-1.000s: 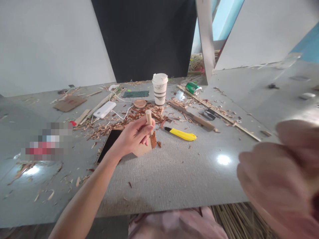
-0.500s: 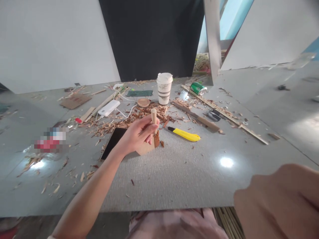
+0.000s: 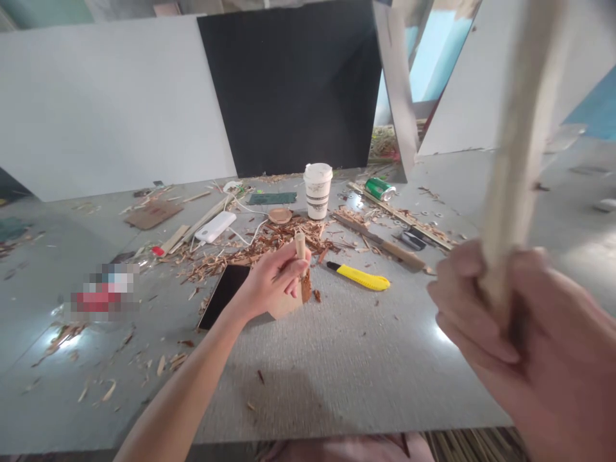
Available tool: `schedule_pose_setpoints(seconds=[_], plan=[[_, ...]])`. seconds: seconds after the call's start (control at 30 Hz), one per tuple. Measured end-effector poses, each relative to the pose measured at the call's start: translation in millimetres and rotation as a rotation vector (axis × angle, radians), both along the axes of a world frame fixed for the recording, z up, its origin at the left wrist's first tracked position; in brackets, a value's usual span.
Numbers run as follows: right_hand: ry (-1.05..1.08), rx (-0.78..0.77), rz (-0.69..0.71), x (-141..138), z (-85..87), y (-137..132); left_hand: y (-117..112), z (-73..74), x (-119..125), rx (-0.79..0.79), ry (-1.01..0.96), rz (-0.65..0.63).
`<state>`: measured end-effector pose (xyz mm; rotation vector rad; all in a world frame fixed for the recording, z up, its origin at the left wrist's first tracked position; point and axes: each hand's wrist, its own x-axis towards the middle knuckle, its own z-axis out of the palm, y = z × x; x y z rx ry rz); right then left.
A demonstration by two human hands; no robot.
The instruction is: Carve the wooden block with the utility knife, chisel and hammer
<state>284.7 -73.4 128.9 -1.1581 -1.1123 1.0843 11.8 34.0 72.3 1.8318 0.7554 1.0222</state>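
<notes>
My left hand (image 3: 283, 276) is closed around a round wooden handle (image 3: 300, 242) that stands upright, its top end showing above the fingers. What lies below the fingers is hidden. Right under this hand is a pale wooden block (image 3: 285, 309) with a rough reddish-brown end. A black flat panel (image 3: 224, 295) lies partly beneath the wrist. Close to the camera on the right, my right hand (image 3: 534, 333) grips a thick pale wooden stick (image 3: 517, 147), raised upright and slightly blurred, its top cut off by the frame edge.
A yellow utility knife (image 3: 363, 277) lies right of the block. Behind are wood shavings (image 3: 255, 244), a paper cup (image 3: 317, 192), a green can (image 3: 380, 189) and a wooden-handled blade (image 3: 402, 255). At left sit a white power bank (image 3: 215, 228) with a cable and a blurred-out bottle-like item (image 3: 103, 292).
My right hand has come up from the lower right corner, and the wooden stick in it now shows. My left hand keeps its grip on the handle. The view has tilted up slightly.
</notes>
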Motion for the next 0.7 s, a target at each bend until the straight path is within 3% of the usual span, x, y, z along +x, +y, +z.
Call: schedule_pose_setpoints(seconds=[0.1, 0.27, 0.37, 0.53, 0.7], plan=[[0.037, -0.095, 0.045, -5.4, 3.9, 20.5, -0.5, 1.4, -0.2, -0.012, 0.044, 0.017], [-0.033, -0.175, 0.122, 14.0, -18.4, 21.8, -0.6, 1.1, 0.5, -0.038, 0.03, 0.013], [-0.072, -0.19, 0.124, 19.6, -23.5, 21.2, -0.3, 0.3, 0.7, -0.043, 0.012, 0.012], [-0.142, -0.208, 0.098, 16.4, -17.4, 22.2, -0.4, -0.3, 0.4, -0.025, 0.027, 0.023], [-0.363, -0.109, 0.115, 20.2, -5.2, 23.9, -0.1, -0.6, 0.5, -0.007, 0.06, 0.042]])
